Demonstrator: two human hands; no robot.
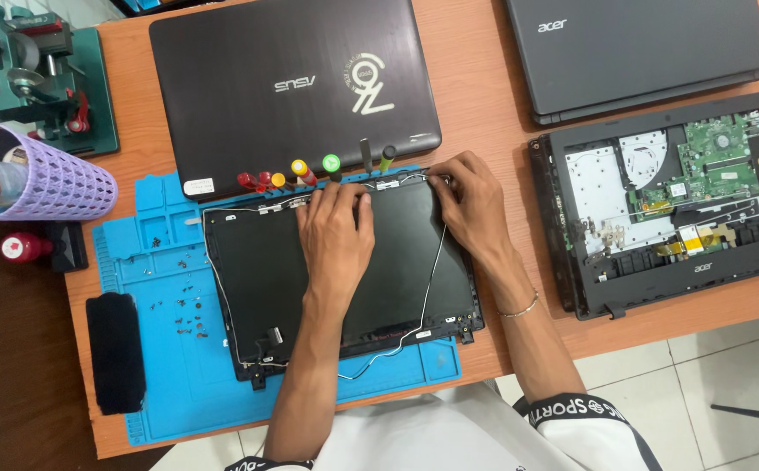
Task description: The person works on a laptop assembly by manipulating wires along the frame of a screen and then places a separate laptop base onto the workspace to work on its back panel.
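A black laptop lid shell [257, 270] lies inside-up on a blue repair mat [161, 349]. Thin white and grey wires [436, 262] run along its edges. My left hand [336, 231] rests flat near the shell's top edge, fingertips at the wire there. My right hand [471, 205] pinches at the top right corner of the shell, fingers curled on the wire end. A thin bracelet [519, 308] sits on my right wrist.
Several screwdrivers [305, 170] stand along the mat's top edge. Small screws [188, 305] lie scattered on the mat's left. A closed dark laptop [292, 78] sits behind, another [632, 48] at the top right, an opened laptop base [667, 201] at the right. A purple basket [39, 183] stands left.
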